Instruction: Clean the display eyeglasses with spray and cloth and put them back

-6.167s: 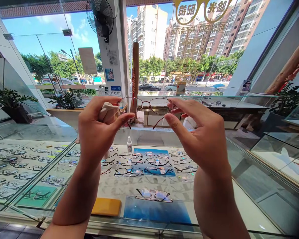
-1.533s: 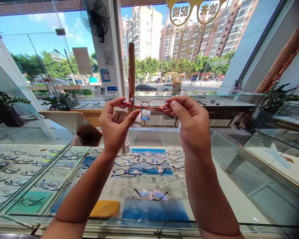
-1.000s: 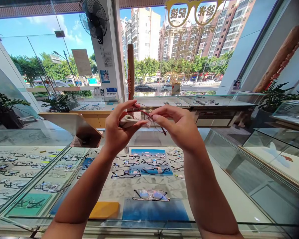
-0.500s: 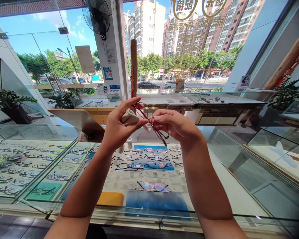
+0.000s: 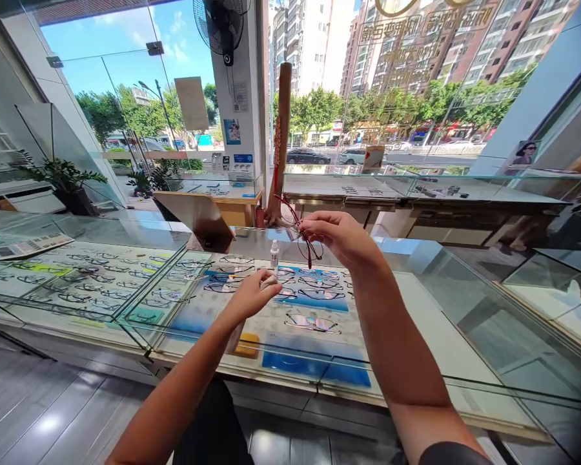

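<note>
My right hand [image 5: 341, 237] is raised above the glass counter, its thumb and fingers pinching a pair of eyeglasses [image 5: 310, 254] with thin dark-red frames. The glasses hang tilted, one temple pointing up to the left. Lower and to the left, my left hand [image 5: 252, 296] is closed around a crumpled pale cloth [image 5: 270, 281], of which only a bit shows between the fingers. Just beyond that hand a small white bottle [image 5: 274, 257] stands upright on the counter.
Rows of eyeglasses [image 5: 312, 321] lie inside the glass display counter [image 5: 407, 316]. A tilted mirror-like panel [image 5: 198, 216] stands on top at the left, and a yellow case [image 5: 246, 345] sits near the front. Further display cases [image 5: 339, 187] line the window.
My left hand has left the glasses and moved down with the cloth. My right hand keeps hold of the glasses. The view has shifted, so the room appears further right.
</note>
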Demonstrator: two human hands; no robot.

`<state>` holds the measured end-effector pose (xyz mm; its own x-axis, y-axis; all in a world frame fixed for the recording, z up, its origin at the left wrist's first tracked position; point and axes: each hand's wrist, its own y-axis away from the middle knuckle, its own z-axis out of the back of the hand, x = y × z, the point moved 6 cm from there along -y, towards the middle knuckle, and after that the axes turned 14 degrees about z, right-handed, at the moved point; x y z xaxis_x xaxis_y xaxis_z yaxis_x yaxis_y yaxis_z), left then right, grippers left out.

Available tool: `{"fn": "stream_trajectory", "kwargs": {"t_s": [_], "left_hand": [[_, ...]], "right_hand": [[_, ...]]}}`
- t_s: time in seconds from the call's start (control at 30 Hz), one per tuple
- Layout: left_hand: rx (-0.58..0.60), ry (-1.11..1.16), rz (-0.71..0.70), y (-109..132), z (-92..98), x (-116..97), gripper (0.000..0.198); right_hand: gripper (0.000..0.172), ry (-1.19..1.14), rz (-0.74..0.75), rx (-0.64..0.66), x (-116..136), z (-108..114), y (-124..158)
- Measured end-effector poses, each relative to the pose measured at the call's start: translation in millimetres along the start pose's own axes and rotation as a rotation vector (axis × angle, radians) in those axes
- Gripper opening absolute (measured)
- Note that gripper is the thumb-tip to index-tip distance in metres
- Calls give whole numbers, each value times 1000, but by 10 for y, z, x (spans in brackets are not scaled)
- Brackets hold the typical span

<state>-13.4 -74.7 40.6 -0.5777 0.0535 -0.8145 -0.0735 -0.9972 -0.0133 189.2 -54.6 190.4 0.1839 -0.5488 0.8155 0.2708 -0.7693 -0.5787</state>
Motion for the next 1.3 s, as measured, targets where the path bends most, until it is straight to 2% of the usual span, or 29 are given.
{"fn": "stream_trajectory", "kwargs": {"t_s": [0.1, 0.23, 0.4, 0.53, 0.63, 0.73, 0.87, 1.03, 1.13, 1.2, 1.27, 1.3], "left_hand": [[-51, -45, -19, -127, -226, 213, 25], [-96, -77, -28, -144, -280, 299, 38], [-273, -70, -125, 123, -7, 163, 24], [-361, 125, -157, 530, 202, -29, 17], [-323, 301, -145, 854, 229, -133, 23], [-269, 417, -86, 1084, 184, -123, 31], [-187, 545, 7, 1202, 134, 3, 34], [-130, 654, 101, 1231, 185, 101, 39], [-118, 649, 121, 1240, 280, 111, 41], [-130, 572, 103, 1216, 425, 102, 41], [-170, 444, 66, 1147, 675, 81, 40], [-191, 360, 43, 1092, 834, 64, 39]], "right_hand": [[24, -30, -55, -40, -83, -123, 194], [31, -41, -104, -87, -178, -211, 486], [32, 9, -97, -131, -227, -262, 750], [31, 115, -50, -193, -289, -338, 940], [30, 187, -26, -190, -357, -526, 1142], [22, 382, 83, -153, -331, -791, 1368], [14, 613, 233, -169, -280, -1078, 1609], [13, 778, 297, -135, -314, -1313, 1688], [13, 779, 322, -70, -261, -1418, 1708], [18, 732, 339, -20, -197, -1415, 1743], [20, 697, 335, -10, -152, -1276, 1791], [19, 705, 331, -38, -141, -1138, 1816]]}}
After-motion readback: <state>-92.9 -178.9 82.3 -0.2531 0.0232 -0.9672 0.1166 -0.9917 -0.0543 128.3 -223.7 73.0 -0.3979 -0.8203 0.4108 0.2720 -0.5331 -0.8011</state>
